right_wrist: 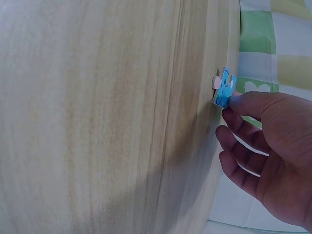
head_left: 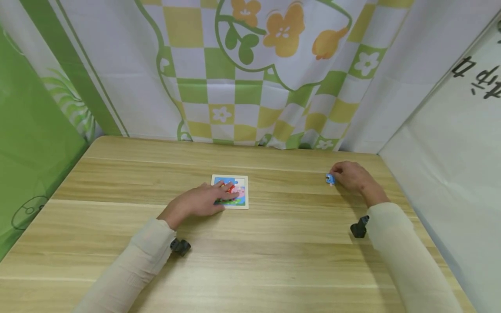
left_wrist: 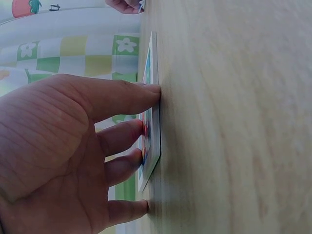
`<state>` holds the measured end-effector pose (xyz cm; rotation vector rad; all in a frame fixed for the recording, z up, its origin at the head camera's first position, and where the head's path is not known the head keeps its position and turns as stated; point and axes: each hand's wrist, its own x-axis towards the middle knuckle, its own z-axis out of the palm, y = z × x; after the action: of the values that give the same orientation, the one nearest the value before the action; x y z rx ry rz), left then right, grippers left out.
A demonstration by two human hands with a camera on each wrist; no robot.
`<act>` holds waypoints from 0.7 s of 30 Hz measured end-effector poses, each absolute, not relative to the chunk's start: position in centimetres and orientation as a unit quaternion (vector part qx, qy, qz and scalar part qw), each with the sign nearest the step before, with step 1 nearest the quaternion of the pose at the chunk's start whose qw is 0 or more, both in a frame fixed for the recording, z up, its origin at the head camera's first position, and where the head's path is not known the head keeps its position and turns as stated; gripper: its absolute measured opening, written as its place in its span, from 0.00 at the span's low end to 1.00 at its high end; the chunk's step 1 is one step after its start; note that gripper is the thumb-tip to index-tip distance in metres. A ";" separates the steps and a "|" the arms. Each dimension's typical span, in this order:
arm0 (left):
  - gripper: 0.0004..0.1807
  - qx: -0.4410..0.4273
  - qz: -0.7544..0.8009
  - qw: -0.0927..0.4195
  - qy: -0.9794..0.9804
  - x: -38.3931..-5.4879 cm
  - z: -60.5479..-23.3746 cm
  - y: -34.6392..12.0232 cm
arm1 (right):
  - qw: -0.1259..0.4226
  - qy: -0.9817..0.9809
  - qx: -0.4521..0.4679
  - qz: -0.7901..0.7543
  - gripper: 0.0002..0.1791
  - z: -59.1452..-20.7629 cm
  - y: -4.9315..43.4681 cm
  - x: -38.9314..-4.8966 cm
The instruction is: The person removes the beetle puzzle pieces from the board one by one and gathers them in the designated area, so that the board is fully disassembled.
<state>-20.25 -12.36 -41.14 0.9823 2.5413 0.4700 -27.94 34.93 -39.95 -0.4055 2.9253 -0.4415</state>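
Observation:
A small square jigsaw puzzle (head_left: 241,202) with a pale frame lies flat on the table, left of the middle. Its picture is blue, red, pink and green, with a bare whitish patch at the far right corner. My left hand (head_left: 203,200) rests over its left side with spread fingers; in the left wrist view the thumb touches the frame's edge (left_wrist: 155,63). Off to the right, my right hand (head_left: 354,177) pinches a blue puzzle piece (right_wrist: 225,90) between thumb and index finger, tilted close over the table. A pink knob shows on the piece.
The wooden table (head_left: 274,256) ends at a checked green, yellow and white curtain (head_left: 250,91) behind. A white sheet (head_left: 454,143) with dark writing hangs along the right, and green cloth (head_left: 31,130) along the left. Small black cameras sit on both wrists.

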 end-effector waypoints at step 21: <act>0.30 0.355 0.170 0.185 0.901 -20.2 -41.0 -12.4 | 0.073 0.975 -0.143 -0.152 0.09 -40.1 34.9 -27.9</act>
<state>-20.21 -12.45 -41.02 0.9991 2.5375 0.4788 -27.94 34.88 -40.10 -0.4280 2.9290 -0.4576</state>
